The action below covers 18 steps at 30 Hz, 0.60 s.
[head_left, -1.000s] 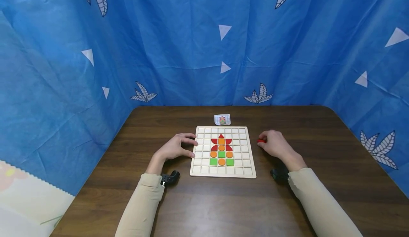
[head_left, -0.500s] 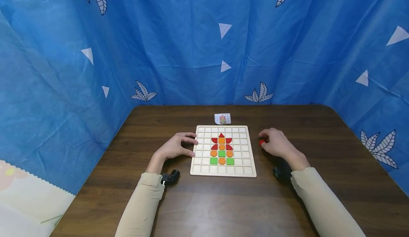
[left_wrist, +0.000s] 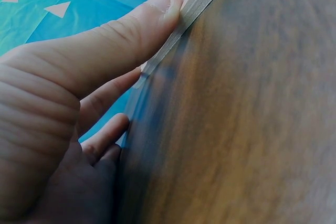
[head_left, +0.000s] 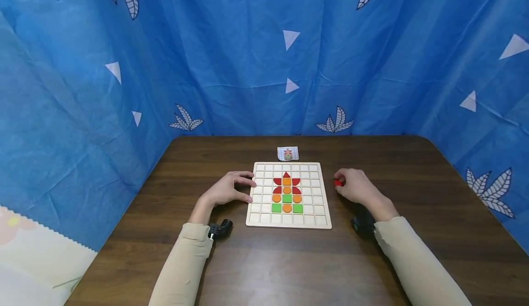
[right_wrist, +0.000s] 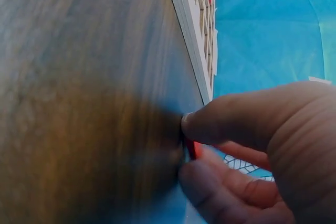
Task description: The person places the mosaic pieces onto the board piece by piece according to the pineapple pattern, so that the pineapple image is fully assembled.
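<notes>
A pale wooden grid board (head_left: pixel 316 220) lies on the table, with red, orange and green flat pieces set in its middle columns as a figure. At the board's left edge rests my left hand (head_left: pixel 225 189); its thumb (left_wrist: pixel 157 14) and fingertips touch the rim without curling round it. Right of the board, my right hand (head_left: pixel 358 186) pinches a small red piece (head_left: pixel 338 183) between thumb and fingers, low at the tabletop. In the right wrist view only a sliver of that red piece (right_wrist: pixel 192 149) shows, so its shape is hidden.
A small printed card (head_left: pixel 288 153) with a coloured figure on a grid lies just behind the board. The dark wooden table (head_left: pixel 272 264) ends at a blue patterned curtain (head_left: pixel 248 67) at the back and sides. Both wrists wear black devices.
My right hand shifts slightly right, then back left, with the red piece staying at its fingertips. The left hand and the pieces on the board stay put.
</notes>
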Each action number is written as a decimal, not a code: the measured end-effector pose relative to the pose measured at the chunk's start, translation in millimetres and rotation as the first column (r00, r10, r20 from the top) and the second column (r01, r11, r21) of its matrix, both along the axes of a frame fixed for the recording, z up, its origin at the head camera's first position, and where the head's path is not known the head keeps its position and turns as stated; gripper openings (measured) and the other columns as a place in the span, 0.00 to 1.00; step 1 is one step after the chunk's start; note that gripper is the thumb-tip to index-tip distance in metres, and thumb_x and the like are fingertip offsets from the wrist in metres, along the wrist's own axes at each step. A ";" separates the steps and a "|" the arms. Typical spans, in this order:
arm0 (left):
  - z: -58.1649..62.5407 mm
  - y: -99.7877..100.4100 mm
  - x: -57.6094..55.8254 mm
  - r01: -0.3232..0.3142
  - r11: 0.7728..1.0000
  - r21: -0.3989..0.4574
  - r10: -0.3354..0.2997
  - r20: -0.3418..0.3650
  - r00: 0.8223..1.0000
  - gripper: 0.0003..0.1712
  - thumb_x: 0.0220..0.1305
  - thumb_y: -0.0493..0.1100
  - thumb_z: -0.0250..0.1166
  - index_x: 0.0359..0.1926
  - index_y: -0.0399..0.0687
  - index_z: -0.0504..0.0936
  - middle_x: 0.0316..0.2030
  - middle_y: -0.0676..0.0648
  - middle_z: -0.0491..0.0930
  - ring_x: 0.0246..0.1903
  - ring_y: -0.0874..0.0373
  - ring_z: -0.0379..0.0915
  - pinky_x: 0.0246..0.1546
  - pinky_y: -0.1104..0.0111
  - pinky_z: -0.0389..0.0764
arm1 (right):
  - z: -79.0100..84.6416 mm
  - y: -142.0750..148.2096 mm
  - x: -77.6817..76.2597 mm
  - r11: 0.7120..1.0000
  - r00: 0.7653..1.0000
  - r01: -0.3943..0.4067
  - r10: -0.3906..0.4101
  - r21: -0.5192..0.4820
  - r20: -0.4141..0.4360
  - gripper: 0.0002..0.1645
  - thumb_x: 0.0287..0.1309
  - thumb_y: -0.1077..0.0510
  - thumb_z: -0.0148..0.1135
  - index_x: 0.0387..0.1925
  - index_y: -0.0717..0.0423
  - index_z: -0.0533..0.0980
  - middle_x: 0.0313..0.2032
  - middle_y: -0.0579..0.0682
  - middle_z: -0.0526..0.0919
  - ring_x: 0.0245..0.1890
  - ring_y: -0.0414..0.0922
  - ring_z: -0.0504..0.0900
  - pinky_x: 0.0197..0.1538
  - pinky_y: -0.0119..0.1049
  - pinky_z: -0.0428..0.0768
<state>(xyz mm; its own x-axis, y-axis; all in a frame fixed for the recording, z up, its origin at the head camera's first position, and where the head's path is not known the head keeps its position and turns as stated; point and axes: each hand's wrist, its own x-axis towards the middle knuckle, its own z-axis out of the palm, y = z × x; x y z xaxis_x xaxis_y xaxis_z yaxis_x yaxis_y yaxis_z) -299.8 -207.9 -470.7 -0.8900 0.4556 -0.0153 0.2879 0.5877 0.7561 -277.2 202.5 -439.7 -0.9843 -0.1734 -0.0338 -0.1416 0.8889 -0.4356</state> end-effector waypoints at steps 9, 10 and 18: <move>1.1 0.6 -2.9 0.011 1.000 -0.008 -0.011 -0.017 1.000 0.23 0.49 0.48 0.84 0.49 0.60 0.91 0.68 0.50 0.75 0.73 0.48 0.61 0.75 0.47 0.61 | 1.3 -1.8 1.6 0.999 0.999 -0.031 0.030 -0.041 -0.031 0.21 0.57 0.63 0.71 0.52 0.65 0.82 0.43 0.59 0.85 0.41 0.51 0.80 0.50 0.50 0.84; 1.0 0.5 -3.0 0.011 1.000 -0.009 -0.011 -0.020 1.000 0.23 0.49 0.48 0.84 0.49 0.60 0.91 0.68 0.50 0.75 0.73 0.48 0.61 0.75 0.47 0.61 | 2.0 -3.2 2.7 0.998 0.999 -0.038 0.037 -0.053 -0.031 0.20 0.58 0.63 0.71 0.52 0.65 0.82 0.43 0.58 0.85 0.40 0.50 0.80 0.50 0.49 0.84; 0.7 0.3 0.8 -0.024 1.000 -0.011 0.024 0.017 1.000 0.24 0.49 0.48 0.84 0.50 0.60 0.91 0.69 0.51 0.73 0.74 0.46 0.56 0.75 0.44 0.59 | 7.8 -25.2 20.2 0.986 0.996 -0.080 0.084 -0.146 0.022 0.20 0.55 0.62 0.74 0.51 0.61 0.84 0.40 0.53 0.85 0.36 0.47 0.78 0.37 0.35 0.82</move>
<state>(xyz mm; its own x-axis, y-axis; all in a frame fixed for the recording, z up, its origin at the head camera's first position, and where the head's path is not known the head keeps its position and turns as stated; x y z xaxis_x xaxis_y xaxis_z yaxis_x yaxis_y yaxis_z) -299.0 -207.7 -470.0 -0.9002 0.4341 -0.0354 0.2609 0.6027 0.7541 -256.9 177.3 -431.9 -0.9656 -0.2584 -0.0300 -0.1972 0.8023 -0.5634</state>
